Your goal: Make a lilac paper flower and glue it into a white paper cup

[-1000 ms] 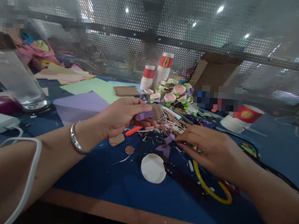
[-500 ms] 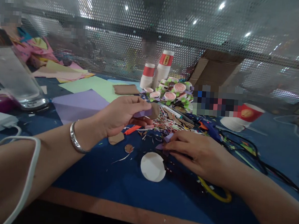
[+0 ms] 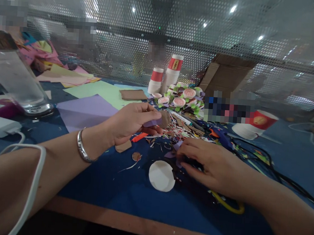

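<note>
My left hand [image 3: 135, 125] pinches a small purple paper piece [image 3: 153, 122] together with a round brown cardboard piece [image 3: 165, 120], held above the table. Lower on the right, my right hand [image 3: 204, 162] rests its curled fingertips on small purple paper pieces [image 3: 172, 154] lying on the blue tabletop; thumb and forefinger close around one of them, partly hidden by the fingers. A white paper disc [image 3: 161, 176] lies flat just in front of that hand. Below my left hand are a cut brown cardboard piece [image 3: 123, 146] and a small round brown scrap [image 3: 136, 156].
Paper scraps [image 3: 176, 129] are heaped behind the hands, near finished-looking discs with green edges [image 3: 179, 102]. Paper cup stacks [image 3: 171, 77] stand behind. A glue gun [image 3: 222, 136] with black cable lies right, beside a yellow ring [image 3: 228, 205]. A glass bottle [image 3: 22, 79] stands left.
My right thumb has spread a little from the forefinger over the purple pieces. My left hand keeps its hold on the purple paper and cardboard. The view has shifted slightly.
</note>
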A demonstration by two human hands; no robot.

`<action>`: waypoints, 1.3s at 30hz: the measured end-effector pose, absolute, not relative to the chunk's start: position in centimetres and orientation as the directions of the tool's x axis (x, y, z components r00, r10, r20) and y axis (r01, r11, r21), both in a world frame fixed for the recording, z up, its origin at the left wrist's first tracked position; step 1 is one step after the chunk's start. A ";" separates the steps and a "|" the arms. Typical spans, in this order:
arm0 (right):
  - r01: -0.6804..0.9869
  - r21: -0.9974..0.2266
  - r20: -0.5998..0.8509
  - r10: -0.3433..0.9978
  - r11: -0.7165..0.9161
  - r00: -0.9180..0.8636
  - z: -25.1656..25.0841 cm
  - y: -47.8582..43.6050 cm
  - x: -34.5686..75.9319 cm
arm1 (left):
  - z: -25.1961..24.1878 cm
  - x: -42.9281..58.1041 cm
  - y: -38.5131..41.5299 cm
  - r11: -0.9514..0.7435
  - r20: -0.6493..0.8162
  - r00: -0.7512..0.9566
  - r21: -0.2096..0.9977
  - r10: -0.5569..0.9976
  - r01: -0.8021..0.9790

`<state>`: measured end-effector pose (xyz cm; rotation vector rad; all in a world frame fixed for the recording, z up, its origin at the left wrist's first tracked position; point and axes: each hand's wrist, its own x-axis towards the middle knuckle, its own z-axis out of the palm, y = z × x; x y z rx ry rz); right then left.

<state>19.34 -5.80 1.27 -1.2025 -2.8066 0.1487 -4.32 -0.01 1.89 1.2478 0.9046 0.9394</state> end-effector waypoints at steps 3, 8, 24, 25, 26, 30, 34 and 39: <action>0.705 -0.133 0.046 0.715 0.696 -0.697 1.3 -5.8 19.5 | 1.9 -4.3 0.0 0.066 -0.031 0.370 0.995 0.929 -0.081; 0.704 -0.154 0.046 0.717 0.693 -0.696 1.2 -5.7 19.6 | 1.8 -4.2 0.0 0.088 -0.055 0.374 0.993 0.926 -0.073; 0.716 -0.175 0.030 0.731 0.676 -0.682 1.2 -5.3 19.9 | 2.2 -4.7 0.7 -0.068 0.088 0.251 0.994 0.964 -0.087; 0.715 -0.168 0.034 0.729 0.678 -0.683 1.2 -5.3 19.9 | 2.1 -4.6 0.7 -0.059 0.077 0.253 0.995 0.964 -0.076; 0.713 -0.162 0.045 0.727 0.682 -0.685 1.1 -5.3 19.9 | 2.1 -4.5 0.7 -0.049 0.063 0.256 0.997 0.965 -0.061; 0.688 -0.173 0.139 0.709 0.705 -0.691 1.1 -5.3 19.6 | 1.6 -4.3 0.9 -0.059 0.060 0.253 0.998 0.966 -0.015; 0.657 -0.261 0.229 0.706 0.708 -0.670 1.3 -5.3 18.5 | 1.0 -4.5 1.8 -0.107 0.104 0.197 0.994 0.975 0.002; 0.603 -0.226 0.224 0.644 0.765 -0.732 1.8 -4.8 15.6 | 0.7 -4.8 2.8 -0.161 0.164 0.086 0.986 0.983 -0.042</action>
